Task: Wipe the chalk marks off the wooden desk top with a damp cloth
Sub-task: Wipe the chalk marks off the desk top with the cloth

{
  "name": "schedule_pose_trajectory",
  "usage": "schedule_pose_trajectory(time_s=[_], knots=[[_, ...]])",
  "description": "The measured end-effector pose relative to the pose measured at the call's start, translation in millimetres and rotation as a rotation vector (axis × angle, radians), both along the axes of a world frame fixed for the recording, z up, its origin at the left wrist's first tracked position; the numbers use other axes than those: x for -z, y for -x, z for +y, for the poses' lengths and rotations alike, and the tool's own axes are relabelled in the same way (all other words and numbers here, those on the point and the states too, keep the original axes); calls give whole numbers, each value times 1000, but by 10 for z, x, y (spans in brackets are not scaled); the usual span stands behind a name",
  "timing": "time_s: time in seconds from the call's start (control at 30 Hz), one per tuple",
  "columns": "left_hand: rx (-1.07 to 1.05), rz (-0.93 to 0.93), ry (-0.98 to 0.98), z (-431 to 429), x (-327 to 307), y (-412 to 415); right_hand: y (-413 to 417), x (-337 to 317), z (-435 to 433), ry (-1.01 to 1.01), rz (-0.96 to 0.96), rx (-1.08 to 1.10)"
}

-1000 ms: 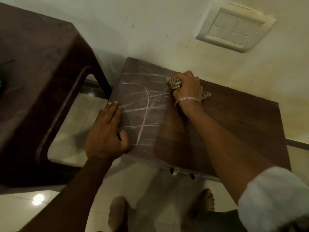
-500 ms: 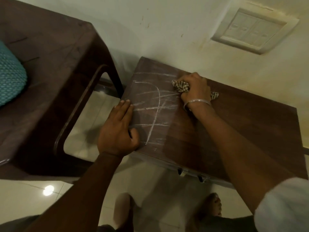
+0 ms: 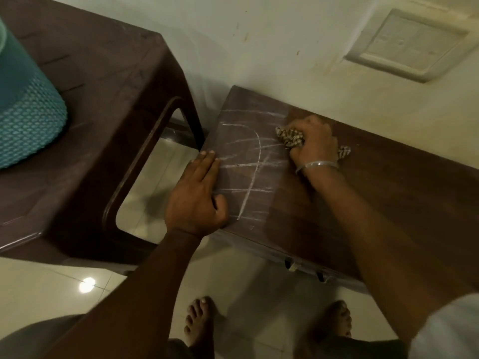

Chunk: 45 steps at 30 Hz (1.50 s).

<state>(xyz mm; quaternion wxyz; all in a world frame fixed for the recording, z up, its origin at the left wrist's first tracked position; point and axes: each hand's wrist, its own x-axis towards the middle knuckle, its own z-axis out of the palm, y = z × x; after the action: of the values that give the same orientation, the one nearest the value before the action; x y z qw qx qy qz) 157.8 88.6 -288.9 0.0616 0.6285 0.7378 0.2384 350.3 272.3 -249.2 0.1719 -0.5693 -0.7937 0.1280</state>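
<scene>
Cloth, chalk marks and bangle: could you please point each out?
cloth (image 3: 290, 137), head view, bunch beside the knuckles
chalk marks (image 3: 256, 165), head view, long curved stroke
bangle (image 3: 317, 164), head view, band across the wrist

- Checked cloth (image 3: 289, 137), mostly buried in the grip of the right hand (image 3: 313, 143), with only a bunched end in sight at either side of the fist.
- Chalk marks (image 3: 255, 161), lost at their left ends under the flat left hand (image 3: 197, 198).
- Desk top (image 3: 388, 203), cropped by the right edge and partly covered by the right forearm.
- Teal mesh-patterned object (image 3: 28, 120), cut by the left edge, impossible to identify.
- Wall switch plate (image 3: 409, 45), too blurred for any detail.
- Small fittings (image 3: 291, 265) under the desk's front edge, too small to name.
</scene>
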Motion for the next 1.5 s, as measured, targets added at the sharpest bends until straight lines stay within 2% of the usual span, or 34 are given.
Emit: schedule_pose_trajectory(time_s=[0.13, 0.3, 0.4, 0.6, 0.83, 0.97, 1.1, 1.23, 1.33, 1.5], knots=[[-14, -12, 3, 24, -13, -21, -97, 10, -190, -15, -28, -91], [-10, -37, 2, 140, -56, -45, 46, -204, 413, 8, -62, 17], [7, -29, 13, 70, -44, -53, 55, -170, 187, 39, -49, 45], [-10, -11, 16, 10, -17, 6, 9, 32, -698, 23, -36, -49], [-12, -11, 26, -9, -56, -15, 139, -67, -279, 57, -48, 4], [-15, -24, -19, -7, -66, -27, 137, -66, -633, 66, -42, 28], [-19, -16, -35, -7, -65, -37, 36, -5, -1251, 51, -19, -39], [-20, -21, -34, -11, -54, -34, 71, -28, -1007, 55, -71, -49], [-20, -18, -24, -7, -53, -24, 172, -59, -717, 62, -20, 38], [-17, -12, -10, 9, -36, -24, 131, -51, -1143, 80, -11, -9]])
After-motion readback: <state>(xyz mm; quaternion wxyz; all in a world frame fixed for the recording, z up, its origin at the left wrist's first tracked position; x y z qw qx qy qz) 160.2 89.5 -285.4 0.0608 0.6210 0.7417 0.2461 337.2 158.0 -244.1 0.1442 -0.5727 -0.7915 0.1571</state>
